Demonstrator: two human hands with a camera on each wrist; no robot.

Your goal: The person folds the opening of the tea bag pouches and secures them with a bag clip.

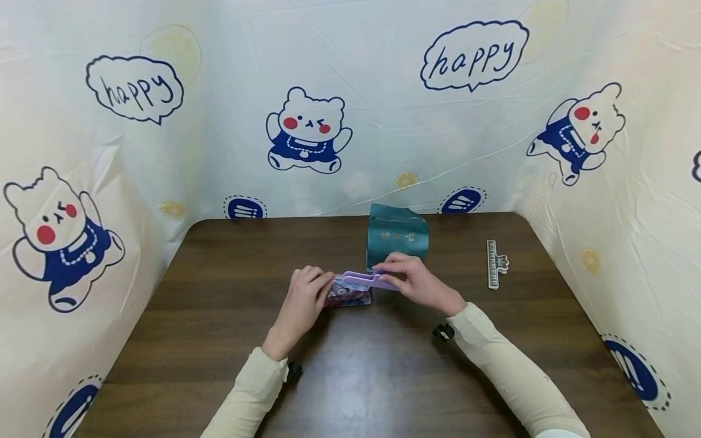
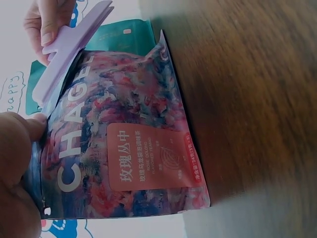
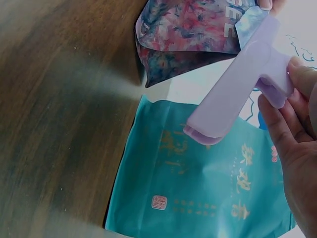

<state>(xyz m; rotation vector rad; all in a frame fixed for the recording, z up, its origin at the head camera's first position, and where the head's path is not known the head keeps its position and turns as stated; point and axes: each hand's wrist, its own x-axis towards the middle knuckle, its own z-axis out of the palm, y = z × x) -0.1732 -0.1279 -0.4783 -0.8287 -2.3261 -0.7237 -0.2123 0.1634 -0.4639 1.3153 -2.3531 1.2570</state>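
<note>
A tea bag pouch with a blue and pink painted pattern stands on the table, its printed front facing the person. My left hand pinches its top edge at the left end. In my right hand is a lilac bag clip, held by its handles between thumb and fingers. The clip's long bars lie along the pouch's top edge at the right end, and one end sticks out past the pouch. Whether the bars grip the pouch, I cannot tell.
Behind the clip a teal pouch with gold lettering is on the brown wooden table. A clear clip with a ruler edge lies farther right. Printed cloth hangs around the table's back and sides.
</note>
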